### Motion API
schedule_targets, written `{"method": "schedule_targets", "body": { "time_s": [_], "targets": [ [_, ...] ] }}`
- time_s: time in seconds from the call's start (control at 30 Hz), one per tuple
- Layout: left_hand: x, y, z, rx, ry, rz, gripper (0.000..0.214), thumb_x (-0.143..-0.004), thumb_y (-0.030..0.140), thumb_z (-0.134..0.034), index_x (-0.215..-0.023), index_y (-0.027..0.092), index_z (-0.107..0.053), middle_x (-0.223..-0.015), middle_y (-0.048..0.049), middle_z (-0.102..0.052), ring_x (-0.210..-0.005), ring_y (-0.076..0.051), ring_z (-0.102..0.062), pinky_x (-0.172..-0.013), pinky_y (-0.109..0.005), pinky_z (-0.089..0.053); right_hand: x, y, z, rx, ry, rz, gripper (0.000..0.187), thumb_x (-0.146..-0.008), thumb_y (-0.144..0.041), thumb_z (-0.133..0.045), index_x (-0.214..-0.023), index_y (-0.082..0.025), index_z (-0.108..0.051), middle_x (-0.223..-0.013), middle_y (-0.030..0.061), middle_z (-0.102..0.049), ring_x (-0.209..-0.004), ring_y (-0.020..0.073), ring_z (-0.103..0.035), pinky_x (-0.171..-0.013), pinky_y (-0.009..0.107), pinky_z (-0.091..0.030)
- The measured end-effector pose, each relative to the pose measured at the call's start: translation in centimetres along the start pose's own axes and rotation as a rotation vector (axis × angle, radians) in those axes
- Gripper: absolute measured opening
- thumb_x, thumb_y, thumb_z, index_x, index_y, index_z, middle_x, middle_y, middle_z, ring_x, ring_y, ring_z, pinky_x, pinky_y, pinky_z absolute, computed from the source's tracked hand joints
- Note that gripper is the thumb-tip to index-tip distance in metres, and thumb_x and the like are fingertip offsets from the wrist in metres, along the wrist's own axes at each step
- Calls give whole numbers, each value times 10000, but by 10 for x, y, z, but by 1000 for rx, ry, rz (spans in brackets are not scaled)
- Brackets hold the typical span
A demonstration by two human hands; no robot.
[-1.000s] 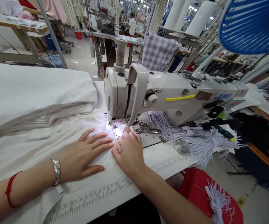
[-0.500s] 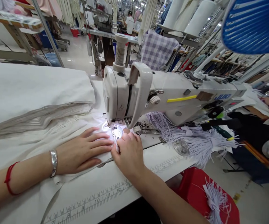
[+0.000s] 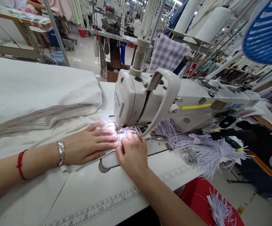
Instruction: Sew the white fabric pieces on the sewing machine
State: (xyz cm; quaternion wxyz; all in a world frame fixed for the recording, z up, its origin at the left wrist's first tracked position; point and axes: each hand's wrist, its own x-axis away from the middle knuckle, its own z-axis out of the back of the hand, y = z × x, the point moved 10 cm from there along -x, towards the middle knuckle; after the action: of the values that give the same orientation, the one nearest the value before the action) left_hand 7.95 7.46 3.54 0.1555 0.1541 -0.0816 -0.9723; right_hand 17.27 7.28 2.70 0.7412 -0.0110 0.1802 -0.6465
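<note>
Head view: our left hand (image 3: 89, 145) lay flat and spread on the white cloth (image 3: 44, 138), and our right hand (image 3: 132, 155) pinched it, just beside the sewing machine's presser foot (image 3: 122, 135).

Left hand (image 3: 90, 144) is spread flat on the white fabric (image 3: 41, 88), silver cuff (image 3: 61, 153) and red string on that wrist. Right hand (image 3: 132, 155) is curled right by the presser foot (image 3: 122, 135) of this Juki sewing machine (image 3: 185, 105), with a bundle of pale cord strips (image 3: 204, 150) nearby.
</note>
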Motion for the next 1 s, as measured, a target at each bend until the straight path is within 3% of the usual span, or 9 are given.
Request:
{"method": "schedule_targets", "body": {
  "time_s": [0.2, 0.47, 0.63, 0.7, 0.8, 0.9, 1.0],
  "targets": [
    [0, -14, 2, -19, -16, 9, 353, -940, 300, -349, -1209, 336, -575, -1262, 20, -618, -1161, -210, -519, -1125, -415, -128, -2, -1, 0, 14, 30, 2, 207, -828, -238, -462, -644, -212, -550, -793, 28, -580, -730, 172, -491, -804, 346, -340],
    [0, -36, 10, -35, -24, 54, 336, -954, 277, -344, -1168, 312, -600, -1139, -4, -668, -1145, -197, -532, -1130, -424, -120, 9, -2, 2, 39, 18, 46, 229, -797, -185, -468, -568, -196, -474, -652, 8, -499, -685, 159, -468, -746, 317, -331],
    [-2, -27, 13, -80, -88, 81, 317, -976, 237, -345, -1165, 287, -595, -1190, -13, -644, -1186, -181, -507, -1122, -427, -133, 20, -7, 8, 8, 102, 135, 254, -794, -174, -453, -542, -196, -436, -593, -4, -467, -665, 152, -453, -700, 296, -319],
    [-3, -23, 15, -128, -105, 207, 291, -975, 241, -371, -1154, 263, -599, -1212, -25, -630, -1189, -213, -497, -1074, -444, -232, 24, -12, 11, -22, 141, 185, 271, -805, -175, -445, -536, -196, -427, -577, -8, -463, -646, 148, -448, -667, 294, -307],
    [-3, -22, 13, -181, -108, 481, 254, -912, 262, -515, -1114, 146, -615, -1143, -127, -638, -1082, -304, -548, -898, -462, -412, 29, -20, 15, -55, 186, 275, 308, -844, -183, -426, -536, -199, -427, -561, -8, -465, -631, 150, -456, -638, 299, -301],
    [-9, -22, 8, -172, -64, 635, 174, -870, 139, -525, -984, 70, -637, -984, -180, -660, -957, -314, -606, -772, -441, -476, 32, -28, 14, -88, 158, 342, 285, -878, -196, -432, -595, -209, -468, -598, -6, -510, -647, 159, -489, -618, 293, -337],
    [-4, -21, 15, -98, 43, 755, 193, -855, 54, -446, -837, 100, -633, -920, -116, -679, -927, -249, -641, -732, -371, -490, 41, -44, 24, -141, 232, 416, 152, -898, -206, -421, -911, -180, -570, -891, 60, -638, -870, 196, -574, -692, 292, -431]
  ]
}}
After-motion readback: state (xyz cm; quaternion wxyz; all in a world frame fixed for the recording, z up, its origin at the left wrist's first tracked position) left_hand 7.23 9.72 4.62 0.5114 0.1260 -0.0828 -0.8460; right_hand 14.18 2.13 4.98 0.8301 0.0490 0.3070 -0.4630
